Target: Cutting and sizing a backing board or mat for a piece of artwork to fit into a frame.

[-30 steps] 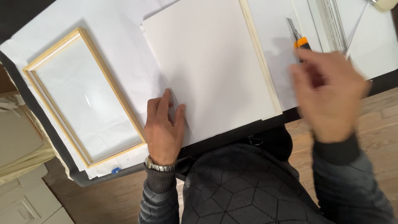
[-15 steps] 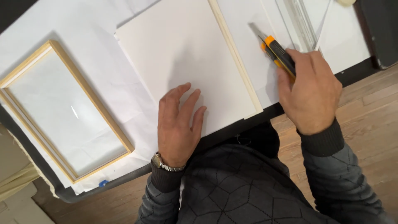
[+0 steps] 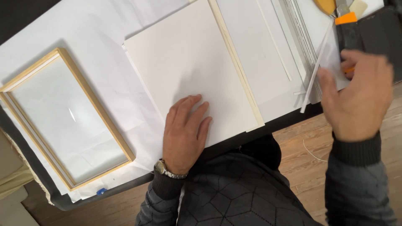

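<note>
The left hand (image 3: pixel 184 132) lies flat, palm down, fingers spread and pointing toward twelve o'clock, pressing on the lower part of a large white board (image 3: pixel 188 67). It grips nothing; the palm rests open on the sheet. A metal wristwatch (image 3: pixel 167 169) sits on the wrist at the hand's six o'clock, above a dark sleeve cuff.

The right hand (image 3: pixel 356 98) is at three o'clock from the board, well apart from the left hand. It is seen from the back, a little blurred, fingers curled loosely. A scrap of orange (image 3: pixel 348 70) shows under the fingers at its twelve o'clock, but whether the hand grips it cannot be told.

The white board lies tilted on the counter (image 3: pixel 284 119), which is covered in white paper. Along the board's three o'clock edge runs a pale wooden strip (image 3: pixel 236 62). At nine o'clock from the board lies a rectangular frame of light wood (image 3: pixel 100 113) with a clear pane inside, also tilted. At the board's two o'clock lie a clear ruler (image 3: pixel 299 33) and thin white strips (image 3: pixel 316 69), one slanting toward the right hand's fingertips. At the top edge, one o'clock from the right hand, sits an orange and yellow tool (image 3: pixel 339 10), only partly in view.
</note>
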